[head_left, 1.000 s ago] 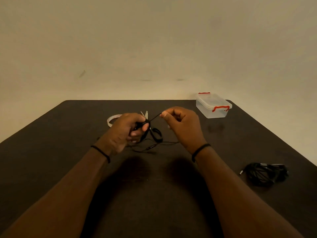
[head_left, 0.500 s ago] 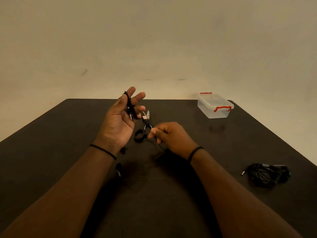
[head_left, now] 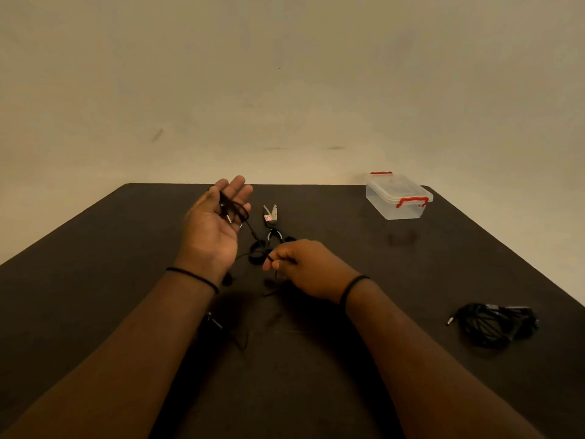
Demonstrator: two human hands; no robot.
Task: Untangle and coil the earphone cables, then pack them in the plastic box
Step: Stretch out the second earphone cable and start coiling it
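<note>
The left hand (head_left: 212,229) is raised palm up, its fingers (head_left: 235,188) nearly straight with loops of black earphone cable (head_left: 235,212) draped across them. The right hand (head_left: 311,267) pinches the same cable just below, fingers curled, above the desk (head_left: 95,264). The lidded plastic box (head_left: 397,198) stands well beyond the right fingers; another cable bundle (head_left: 493,324) lies far right.

L hand (head_left: 212,229) raised, R hand (head_left: 311,270) pinching.
</note>
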